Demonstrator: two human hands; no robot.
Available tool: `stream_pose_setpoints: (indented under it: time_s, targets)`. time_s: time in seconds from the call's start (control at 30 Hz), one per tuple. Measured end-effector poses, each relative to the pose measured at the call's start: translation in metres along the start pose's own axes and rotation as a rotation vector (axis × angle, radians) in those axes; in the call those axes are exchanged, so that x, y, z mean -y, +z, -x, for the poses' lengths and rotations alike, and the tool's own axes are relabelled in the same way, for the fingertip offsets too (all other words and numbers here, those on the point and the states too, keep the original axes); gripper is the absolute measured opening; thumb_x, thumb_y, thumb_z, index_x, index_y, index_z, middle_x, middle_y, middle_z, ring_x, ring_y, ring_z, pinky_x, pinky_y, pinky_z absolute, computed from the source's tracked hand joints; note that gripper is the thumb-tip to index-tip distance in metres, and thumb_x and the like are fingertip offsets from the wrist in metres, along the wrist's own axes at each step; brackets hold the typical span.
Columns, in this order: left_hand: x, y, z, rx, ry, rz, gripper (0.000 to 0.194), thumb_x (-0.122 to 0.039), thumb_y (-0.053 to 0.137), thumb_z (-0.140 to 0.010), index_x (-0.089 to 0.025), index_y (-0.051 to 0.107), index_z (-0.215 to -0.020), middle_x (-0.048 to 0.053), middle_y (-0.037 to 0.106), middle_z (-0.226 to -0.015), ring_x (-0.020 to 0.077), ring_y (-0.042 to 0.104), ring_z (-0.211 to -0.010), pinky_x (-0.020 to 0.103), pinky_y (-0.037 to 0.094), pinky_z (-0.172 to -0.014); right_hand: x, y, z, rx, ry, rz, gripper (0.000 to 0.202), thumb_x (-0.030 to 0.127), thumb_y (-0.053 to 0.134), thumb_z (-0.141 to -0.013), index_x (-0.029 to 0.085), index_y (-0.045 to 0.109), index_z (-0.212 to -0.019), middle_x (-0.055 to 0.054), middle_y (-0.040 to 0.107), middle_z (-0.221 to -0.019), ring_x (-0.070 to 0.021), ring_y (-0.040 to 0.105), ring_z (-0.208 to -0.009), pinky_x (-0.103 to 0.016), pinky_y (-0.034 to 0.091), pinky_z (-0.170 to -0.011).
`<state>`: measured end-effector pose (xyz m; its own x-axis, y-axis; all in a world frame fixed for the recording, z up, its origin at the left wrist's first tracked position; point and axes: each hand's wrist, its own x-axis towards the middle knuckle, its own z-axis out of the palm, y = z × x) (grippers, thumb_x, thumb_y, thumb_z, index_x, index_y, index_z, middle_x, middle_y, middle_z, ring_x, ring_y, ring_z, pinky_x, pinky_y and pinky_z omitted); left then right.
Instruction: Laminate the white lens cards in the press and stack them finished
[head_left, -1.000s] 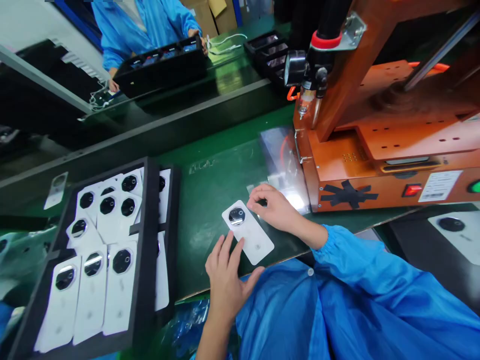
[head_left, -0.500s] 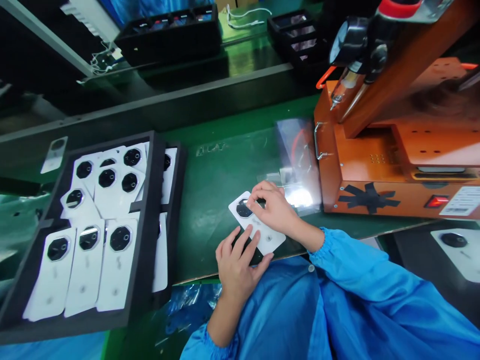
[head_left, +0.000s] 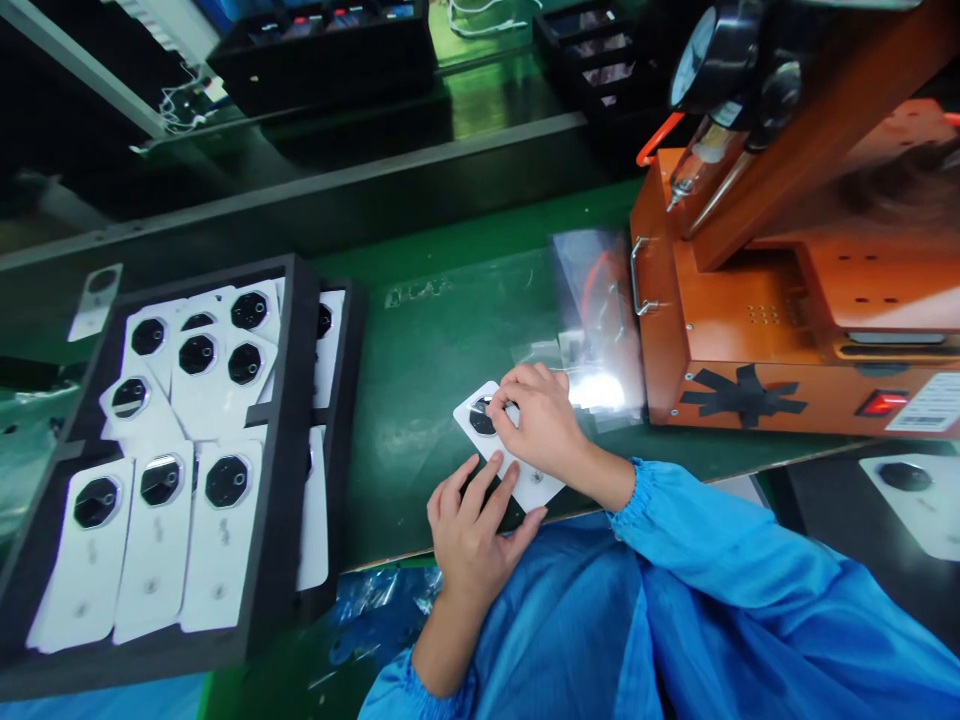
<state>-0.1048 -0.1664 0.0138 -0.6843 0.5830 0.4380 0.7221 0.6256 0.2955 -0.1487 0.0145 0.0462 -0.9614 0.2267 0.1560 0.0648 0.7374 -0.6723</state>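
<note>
A white phone back cover [head_left: 535, 484] with a black octagonal camera plate [head_left: 481, 418] lies tilted on the green work surface in front of me. The spread fingers of my left hand [head_left: 474, 527] rest along its lower left edge. My right hand [head_left: 541, 422] is over the cover, with thumb and forefinger pinched together at the camera plate's right side. Whatever sits between those fingertips is too small to make out. Part of the plate and the cover's right side are hidden beneath that hand.
A dark foam tray [head_left: 279, 440] on the left holds several similar covers, with another tray [head_left: 343, 400] under it. Clear film [head_left: 596, 330] lies near an orange machine [head_left: 750, 400] with a gauge [head_left: 694, 58]. Another cover [head_left: 919, 500] lies at far right.
My right hand has shifted slightly left across the camera plate, still pinched. My left hand has stayed nearly in place. The view has turned a little, moving the trays leftward.
</note>
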Motion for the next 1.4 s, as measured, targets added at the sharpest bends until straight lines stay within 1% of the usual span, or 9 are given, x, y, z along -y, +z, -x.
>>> stream_pose_setpoints:
  time_s: [0.3,0.6,0.83,1.07,1.17,1.27,1.33,1.4]
  targets:
    - [0.002,0.0,0.002,0.015,0.019,-0.011,0.054,-0.048,0.08,-0.08,-0.025,0.068,-0.128,0.008,0.071,-0.131,0.033,0.059,-0.124,0.046,0.039,-0.101,-0.003,0.0,-0.002,-0.043,0.002,0.026,0.013,0.023,0.063,-0.09,0.02,0.069,-0.079,-0.004,0.068,-0.099,-0.0215,0.055,-0.097,-0.039,0.029,-0.085]
    - [0.003,0.001,0.003,0.025,0.017,-0.014,0.054,-0.048,0.079,-0.081,-0.026,0.068,-0.129,0.007,0.07,-0.133,0.0331,0.059,-0.125,0.046,0.039,-0.102,-0.005,0.0,-0.001,-0.023,0.013,0.047,0.013,0.023,0.064,-0.091,0.02,0.07,-0.08,-0.004,0.068,-0.1,-0.0215,0.055,-0.098,-0.04,0.029,-0.085]
    - [0.002,0.0,0.004,0.03,0.005,-0.005,0.053,-0.048,0.08,-0.081,-0.026,0.069,-0.128,0.007,0.07,-0.132,0.0327,0.059,-0.125,0.046,0.039,-0.102,-0.007,0.002,-0.002,-0.034,-0.001,0.078,0.016,0.025,0.062,-0.092,0.021,0.071,-0.079,-0.003,0.068,-0.1,-0.0218,0.055,-0.098,-0.039,0.029,-0.084]
    - [0.001,0.0,0.002,0.024,0.001,-0.002,0.051,-0.047,0.079,-0.082,-0.026,0.069,-0.127,0.007,0.07,-0.132,0.0323,0.059,-0.125,0.046,0.039,-0.101,-0.006,0.0,-0.001,-0.037,-0.012,0.112,0.014,0.023,0.064,-0.09,0.02,0.071,-0.078,-0.004,0.068,-0.098,-0.0215,0.054,-0.095,-0.039,0.029,-0.083]
    - [0.001,0.0,0.002,0.024,0.001,0.003,0.05,-0.046,0.079,-0.083,-0.026,0.069,-0.127,0.007,0.07,-0.132,0.0324,0.059,-0.125,0.046,0.04,-0.101,-0.007,0.0,-0.001,-0.042,-0.028,0.131,0.014,0.027,0.067,-0.09,0.021,0.071,-0.078,-0.004,0.067,-0.097,-0.0213,0.054,-0.094,-0.039,0.031,-0.084]
    - [0.001,0.002,0.002,0.029,0.001,0.003,0.051,-0.047,0.078,-0.083,-0.026,0.068,-0.128,0.008,0.07,-0.133,0.0329,0.058,-0.126,0.047,0.039,-0.102,-0.007,-0.007,0.001,-0.063,-0.062,0.188,0.017,0.033,0.066,-0.093,0.02,0.073,-0.086,-0.006,0.067,-0.101,-0.0228,0.055,-0.096,-0.039,0.033,-0.083]
    - [0.002,0.001,0.004,0.038,0.0,0.003,0.051,-0.046,0.079,-0.083,-0.028,0.067,-0.129,0.007,0.069,-0.133,0.0333,0.057,-0.127,0.047,0.039,-0.103,-0.004,-0.017,0.008,-0.068,-0.102,0.229,0.019,0.034,0.062,-0.096,0.019,0.073,-0.1,-0.008,0.066,-0.108,-0.0247,0.055,-0.099,-0.04,0.036,-0.083]
    - [0.003,-0.001,0.006,0.041,-0.009,0.035,0.055,-0.045,0.079,-0.082,-0.028,0.065,-0.133,0.009,0.068,-0.135,0.0334,0.057,-0.129,0.048,0.039,-0.104,0.001,-0.031,0.023,-0.021,-0.165,0.25,0.025,0.031,0.058,-0.098,0.017,0.07,-0.114,-0.011,0.066,-0.116,-0.0264,0.056,-0.103,-0.04,0.039,-0.084]
